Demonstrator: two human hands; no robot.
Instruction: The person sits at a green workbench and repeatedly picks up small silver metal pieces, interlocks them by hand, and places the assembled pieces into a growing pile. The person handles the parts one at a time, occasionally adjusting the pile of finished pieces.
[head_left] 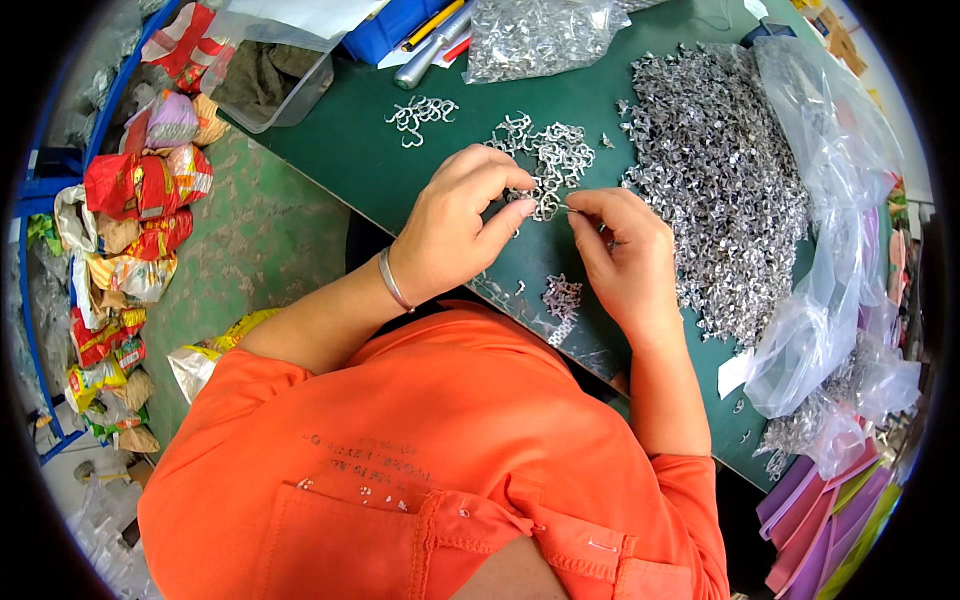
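A small metal piece (564, 209) is pinched between the thumb and fingertips of the right hand (628, 245), over the green worktop (350, 130). The left hand (455, 215) is curled, its thumb and forefinger brought to the near edge of a pile of curved silver links (562, 155); whether a link is gripped there cannot be told. A large heap of metal parts (710, 180) is spread to the right, beside a clear plastic bag (835, 200)
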